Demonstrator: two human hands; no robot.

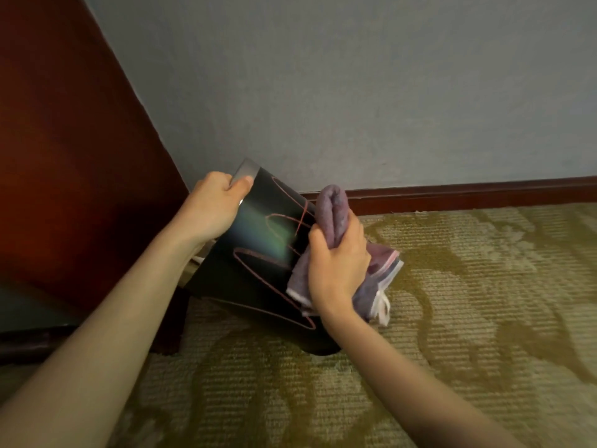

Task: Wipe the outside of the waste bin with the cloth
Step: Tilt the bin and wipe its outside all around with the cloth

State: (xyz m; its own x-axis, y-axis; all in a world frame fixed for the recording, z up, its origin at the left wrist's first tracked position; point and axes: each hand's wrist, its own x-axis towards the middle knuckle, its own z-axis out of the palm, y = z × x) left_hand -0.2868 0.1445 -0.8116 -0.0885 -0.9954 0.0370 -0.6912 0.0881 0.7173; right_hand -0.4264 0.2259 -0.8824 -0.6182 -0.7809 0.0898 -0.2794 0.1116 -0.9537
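Both forearms are reaching in: left hand (215, 202) is gripping the tilted waste bin (258, 253) rim, right hand (336, 263) is pressing the bunched cloth (332, 215) against its right side by the far wall; wiping looks underway, remaining faces unverified.

The left hand (215, 202) grips the metal rim of the tilted black bin (258, 253). The right hand (336, 263) presses a bunched purple cloth (332, 208) against the bin's side, above the carpet (452, 318).
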